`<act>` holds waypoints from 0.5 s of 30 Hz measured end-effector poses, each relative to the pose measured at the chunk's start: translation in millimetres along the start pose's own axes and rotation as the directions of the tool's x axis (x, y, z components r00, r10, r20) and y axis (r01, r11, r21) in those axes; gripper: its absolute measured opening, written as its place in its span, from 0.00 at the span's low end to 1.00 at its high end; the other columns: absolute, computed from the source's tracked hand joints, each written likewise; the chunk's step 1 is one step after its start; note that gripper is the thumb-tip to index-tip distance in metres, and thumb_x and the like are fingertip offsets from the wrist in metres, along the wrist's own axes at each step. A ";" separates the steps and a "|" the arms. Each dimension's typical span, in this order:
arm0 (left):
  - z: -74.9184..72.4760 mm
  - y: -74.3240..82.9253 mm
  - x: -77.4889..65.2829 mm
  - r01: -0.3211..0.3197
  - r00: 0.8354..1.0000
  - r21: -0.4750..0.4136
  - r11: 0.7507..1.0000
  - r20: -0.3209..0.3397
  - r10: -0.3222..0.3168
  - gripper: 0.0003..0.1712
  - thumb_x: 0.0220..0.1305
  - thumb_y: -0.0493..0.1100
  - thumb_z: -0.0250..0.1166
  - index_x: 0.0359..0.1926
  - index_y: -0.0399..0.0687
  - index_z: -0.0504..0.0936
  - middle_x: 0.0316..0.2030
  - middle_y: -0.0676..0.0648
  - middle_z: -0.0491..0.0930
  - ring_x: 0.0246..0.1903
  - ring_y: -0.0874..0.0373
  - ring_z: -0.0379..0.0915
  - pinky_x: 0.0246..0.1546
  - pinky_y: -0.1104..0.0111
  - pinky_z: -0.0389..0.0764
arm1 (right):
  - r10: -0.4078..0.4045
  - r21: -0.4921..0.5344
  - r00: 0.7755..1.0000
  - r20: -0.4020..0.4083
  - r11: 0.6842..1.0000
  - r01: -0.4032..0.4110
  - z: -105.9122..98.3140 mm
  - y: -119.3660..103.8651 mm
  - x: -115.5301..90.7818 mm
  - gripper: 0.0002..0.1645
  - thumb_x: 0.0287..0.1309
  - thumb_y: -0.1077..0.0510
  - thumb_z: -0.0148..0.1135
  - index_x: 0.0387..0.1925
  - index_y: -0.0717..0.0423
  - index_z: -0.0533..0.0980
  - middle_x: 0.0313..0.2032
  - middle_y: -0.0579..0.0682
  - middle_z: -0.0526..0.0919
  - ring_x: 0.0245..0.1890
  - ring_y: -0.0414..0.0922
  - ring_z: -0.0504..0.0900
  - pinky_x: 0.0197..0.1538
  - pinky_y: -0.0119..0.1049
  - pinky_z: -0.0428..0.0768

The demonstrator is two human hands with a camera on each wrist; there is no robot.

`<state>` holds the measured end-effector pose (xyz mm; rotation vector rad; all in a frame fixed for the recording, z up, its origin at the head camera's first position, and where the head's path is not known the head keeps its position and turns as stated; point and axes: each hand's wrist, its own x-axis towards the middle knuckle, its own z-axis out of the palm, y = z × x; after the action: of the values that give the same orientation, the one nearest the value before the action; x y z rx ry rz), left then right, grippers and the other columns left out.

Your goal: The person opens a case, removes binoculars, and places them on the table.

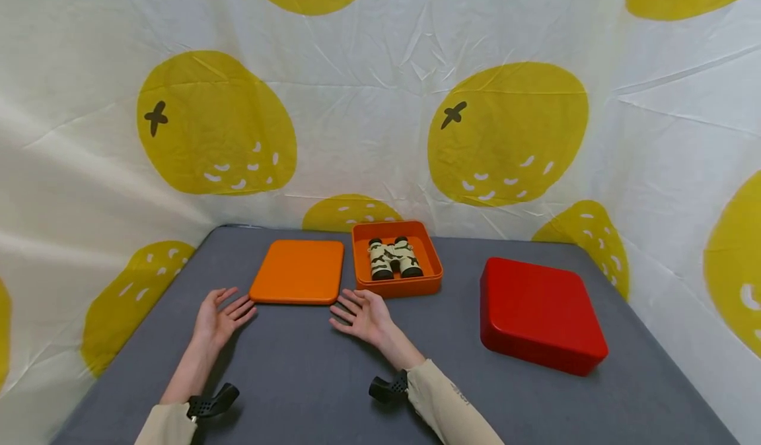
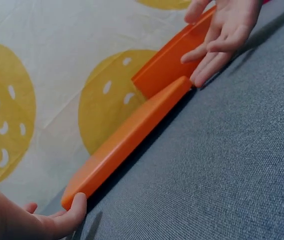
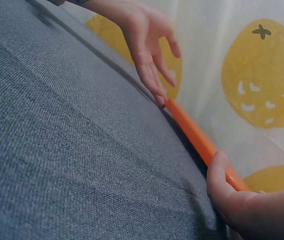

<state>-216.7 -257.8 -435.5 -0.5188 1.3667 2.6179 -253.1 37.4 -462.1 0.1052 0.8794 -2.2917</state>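
An orange square lid (image 1: 300,270) lies flat on the grey table, left of the open orange box. My left hand (image 1: 220,316) is at the lid's near left corner, palm turned up, fingers loosely spread. At the near right corner is my right hand (image 1: 365,316), its fingers also relaxed and apart. In the left wrist view, a fingertip of the left hand (image 2: 31,215) overlaps the end of the lid (image 2: 126,140). Inside the orange box (image 1: 397,288) sits a pair of camouflage-patterned binoculars (image 1: 394,259) with black ends.
A red rounded box (image 1: 541,309) stands on the right side of the grey table (image 1: 309,379). Behind the table hangs a white curtain (image 1: 362,121) printed with large yellow fruit shapes. Black wrist devices (image 1: 213,402) are strapped at both sleeves.
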 end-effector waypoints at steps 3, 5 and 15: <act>1.8 -1.6 -0.7 -0.009 1.000 0.016 1.000 0.005 0.009 0.32 0.68 0.53 0.31 0.69 0.49 0.36 0.67 0.39 0.42 0.68 0.48 0.40 0.63 0.57 0.57 | -0.003 -0.005 1.000 0.001 1.000 0.003 -0.6 1.0 0.6 0.32 0.65 0.52 0.33 0.67 0.57 0.46 0.69 0.57 0.45 0.67 0.58 0.50 0.65 0.54 0.56; 2.7 -2.4 -1.4 -0.011 1.000 0.025 1.000 0.002 0.011 0.32 0.68 0.52 0.31 0.69 0.49 0.36 0.68 0.39 0.40 0.68 0.47 0.39 0.63 0.56 0.56 | -0.001 -0.011 1.000 0.004 1.000 0.001 -1.4 1.3 1.0 0.32 0.65 0.52 0.33 0.68 0.57 0.46 0.69 0.57 0.45 0.67 0.58 0.50 0.65 0.54 0.56; 8.6 -4.6 -4.7 -0.019 0.999 0.017 1.000 -0.032 0.020 0.25 0.68 0.50 0.31 0.65 0.55 0.47 0.69 0.41 0.34 0.68 0.48 0.39 0.64 0.55 0.53 | 0.016 -0.049 1.000 0.022 0.999 -0.014 -3.7 -2.4 0.1 0.32 0.65 0.53 0.33 0.68 0.57 0.44 0.69 0.58 0.45 0.68 0.57 0.48 0.66 0.53 0.54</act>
<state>-213.0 -248.0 -432.7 -0.5506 1.4090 2.6223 -255.2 41.0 -463.6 0.0647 0.9191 -2.2519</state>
